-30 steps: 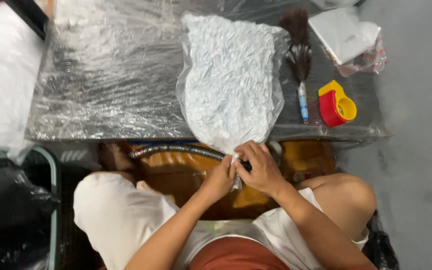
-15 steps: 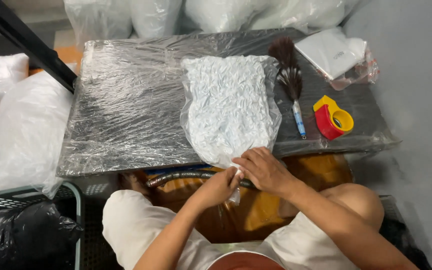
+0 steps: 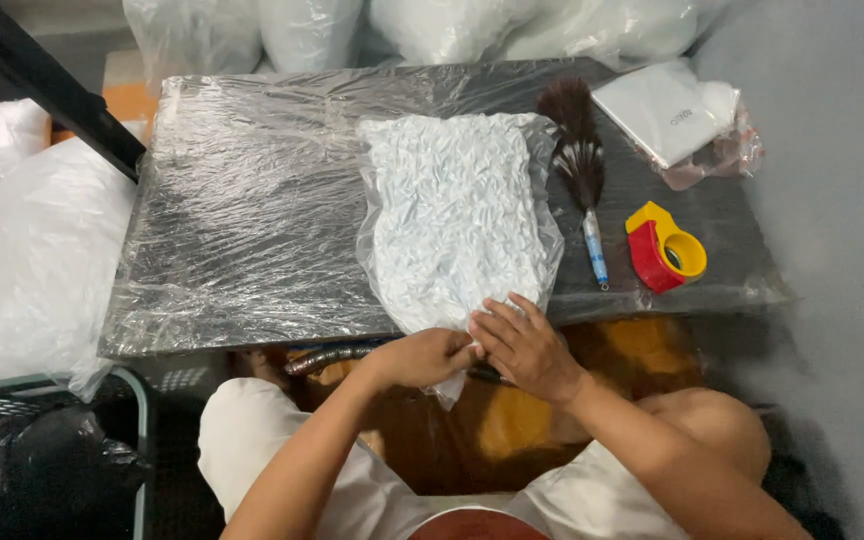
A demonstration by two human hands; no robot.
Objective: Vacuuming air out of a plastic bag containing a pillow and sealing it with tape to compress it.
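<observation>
A clear plastic bag packed with crinkled white material (image 3: 452, 215) lies on a low table wrapped in plastic film (image 3: 242, 220), its narrow end hanging over the near edge. My left hand (image 3: 422, 357) pinches that narrow end just below the table edge. My right hand (image 3: 524, 347) rests its fingers on the same end, right beside the left hand.
A dark feather duster with a pale handle (image 3: 580, 170) lies right of the bag. A red and yellow tape dispenser (image 3: 664, 247) sits near the right edge, a white packet in plastic (image 3: 674, 112) behind it. Bulging white bags (image 3: 37, 250) stand left and behind. My knees are under the table.
The camera view has tilted up, showing more of the table and the bags behind. Both hands stay at the bag's narrow end, with the right hand's fingers spread further over it.
</observation>
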